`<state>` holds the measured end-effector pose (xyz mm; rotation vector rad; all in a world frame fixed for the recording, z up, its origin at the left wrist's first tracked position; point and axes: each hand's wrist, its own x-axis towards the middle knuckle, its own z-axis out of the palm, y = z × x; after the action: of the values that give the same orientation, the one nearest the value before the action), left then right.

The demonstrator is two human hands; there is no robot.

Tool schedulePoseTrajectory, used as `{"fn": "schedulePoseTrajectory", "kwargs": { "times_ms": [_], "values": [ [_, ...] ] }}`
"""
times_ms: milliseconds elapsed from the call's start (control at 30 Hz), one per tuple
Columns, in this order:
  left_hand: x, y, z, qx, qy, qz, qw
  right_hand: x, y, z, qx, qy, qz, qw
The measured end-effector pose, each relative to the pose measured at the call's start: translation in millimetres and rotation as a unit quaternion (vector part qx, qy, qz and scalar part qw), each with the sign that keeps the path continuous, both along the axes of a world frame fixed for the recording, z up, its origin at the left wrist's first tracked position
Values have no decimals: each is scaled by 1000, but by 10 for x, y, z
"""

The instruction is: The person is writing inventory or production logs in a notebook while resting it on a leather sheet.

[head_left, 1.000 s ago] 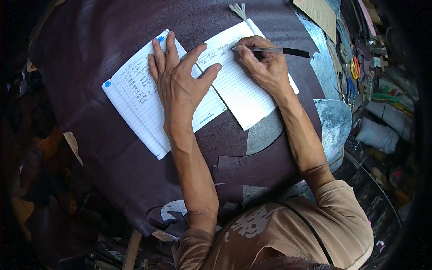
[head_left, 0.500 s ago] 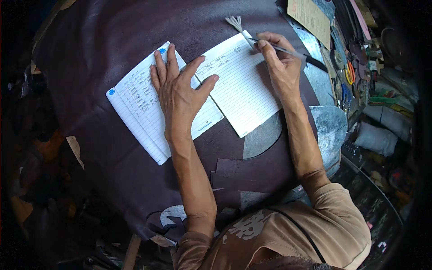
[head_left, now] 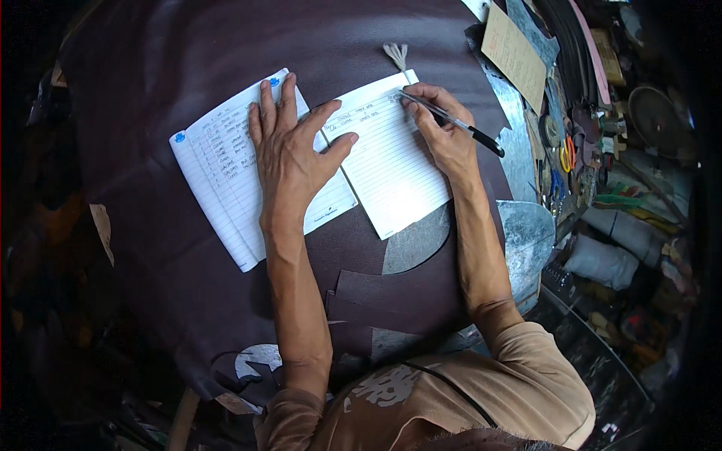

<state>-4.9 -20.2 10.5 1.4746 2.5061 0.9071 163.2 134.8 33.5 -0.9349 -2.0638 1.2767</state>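
An open lined notebook (head_left: 410, 180) lies on dark brown leather, handwriting on its left page and on the top lines of its right page. My left hand (head_left: 289, 161) rests flat across the left page and the fold, fingers spread. Near the upper right of the right page, my right hand (head_left: 445, 131) pinches a pen (head_left: 456, 122) with a black cap on its back end. Its tip is at the top written lines. A pale tassel (head_left: 395, 55) lies on the leather just beyond the page's top edge.
The leather sheet (head_left: 143, 128) covers most of the table, with cut leather pieces (head_left: 391, 301) nearer me. Sheet metal (head_left: 526, 233) shows at the right. A brown card (head_left: 515, 56), orange-handled scissors (head_left: 568, 154) and white bundles (head_left: 602, 261) lie farther right.
My right hand and the pen have moved left and a little down the page. The whole view has shifted slightly; my left hand keeps its place on the notebook.
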Motion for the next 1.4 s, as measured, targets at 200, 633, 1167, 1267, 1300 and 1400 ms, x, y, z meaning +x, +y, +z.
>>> {"fn": "schedulePoseTrajectory", "kwargs": {
  "times_ms": [200,633,1167,1267,1300,1400],
  "values": [
    [15,11,-40,14,-5,-3,1000,17,9,1,9,-30,-7,1000],
    [1027,478,184,173,-81,-67,979,65,75,5,-86,54,-45,994],
    [1059,450,90,164,-89,-53,981,74,62,-7,-57,-3,-85,995],
    [1040,441,114,166,-91,-54,980,63,47,10,-39,9,-103,994],
    [1040,444,111,172,-89,-52,980,58,43,19,-32,6,-113,993],
    [1024,454,116,181,-86,-48,979,29,-34,98,-51,-6,-129,990]
  ]
}}
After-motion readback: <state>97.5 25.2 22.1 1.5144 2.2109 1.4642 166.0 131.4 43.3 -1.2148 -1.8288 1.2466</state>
